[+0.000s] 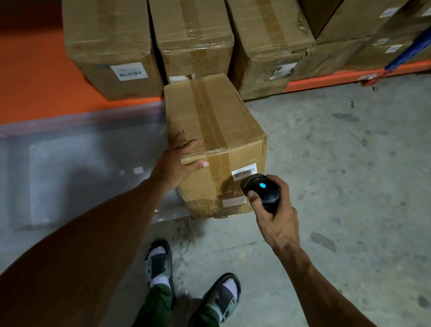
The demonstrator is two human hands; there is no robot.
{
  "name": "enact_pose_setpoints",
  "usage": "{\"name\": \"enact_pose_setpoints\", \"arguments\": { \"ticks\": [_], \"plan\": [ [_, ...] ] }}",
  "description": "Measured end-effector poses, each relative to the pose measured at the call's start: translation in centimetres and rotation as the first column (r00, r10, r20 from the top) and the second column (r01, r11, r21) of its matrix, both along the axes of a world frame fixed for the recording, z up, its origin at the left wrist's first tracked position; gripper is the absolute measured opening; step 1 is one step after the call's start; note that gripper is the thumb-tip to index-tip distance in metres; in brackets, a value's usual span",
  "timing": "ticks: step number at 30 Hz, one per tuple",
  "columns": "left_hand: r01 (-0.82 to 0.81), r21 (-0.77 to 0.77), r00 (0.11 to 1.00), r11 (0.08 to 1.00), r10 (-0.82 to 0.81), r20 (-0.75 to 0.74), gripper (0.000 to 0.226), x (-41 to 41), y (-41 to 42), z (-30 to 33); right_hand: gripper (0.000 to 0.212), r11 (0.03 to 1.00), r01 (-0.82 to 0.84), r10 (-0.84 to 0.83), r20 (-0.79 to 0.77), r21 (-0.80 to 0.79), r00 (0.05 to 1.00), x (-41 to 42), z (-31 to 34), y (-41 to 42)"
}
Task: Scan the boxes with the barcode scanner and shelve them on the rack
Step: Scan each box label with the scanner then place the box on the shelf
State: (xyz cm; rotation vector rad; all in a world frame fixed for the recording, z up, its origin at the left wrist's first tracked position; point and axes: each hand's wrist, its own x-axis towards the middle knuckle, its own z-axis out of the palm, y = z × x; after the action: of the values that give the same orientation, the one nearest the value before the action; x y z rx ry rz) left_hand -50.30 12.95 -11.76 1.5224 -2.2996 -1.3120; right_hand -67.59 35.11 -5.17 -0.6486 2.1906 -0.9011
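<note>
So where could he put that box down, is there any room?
The orange rack shelf is bare left of the labelled box. Bare concrete floor lies right of the box being scanned. The boxes farther right on the rack stand tightly packed.

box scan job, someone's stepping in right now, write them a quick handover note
Left hand: steadies the box at its near left top edge, thumb on the front.
Right hand: grips the scanner, aimed at the label on the box's front.
The box stands on the floor, in front of the rack.
Done: several boxes already on the rack.
Left: confirm the scan, then shelve this box.
</note>
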Motion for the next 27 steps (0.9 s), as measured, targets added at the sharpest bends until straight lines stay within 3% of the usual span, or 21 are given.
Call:
{"name": "enact_pose_setpoints", "arguments": {
  "ticks": [16, 22, 27],
  "plan": [
    [0.031, -0.042, 0.998, 0.999, -0.028, 0.061, 0.101, 0.4, -0.5, 0.1, 0.069, 0.995, 0.063, -0.06, 0.052, -0.073, 0.997, 0.2, 0.0, -0.1],
    [0.065, -0.069, 0.996, 0.996, -0.061, 0.065, 0.091, 1.3, -2.0, 0.1, 0.064, 0.993, 0.097, -0.092, 0.07, -0.071, 0.993, 0.2, -0.5, -0.6],
    [0.037, 0.007, 0.991, 0.999, -0.036, -0.129, 0.081, 7.3, -3.5, 0.2, 0.067, 0.967, 0.232, -0.222, 0.098, -0.108, 0.97, 0.6, -1.2, -0.9]
  ]
}}
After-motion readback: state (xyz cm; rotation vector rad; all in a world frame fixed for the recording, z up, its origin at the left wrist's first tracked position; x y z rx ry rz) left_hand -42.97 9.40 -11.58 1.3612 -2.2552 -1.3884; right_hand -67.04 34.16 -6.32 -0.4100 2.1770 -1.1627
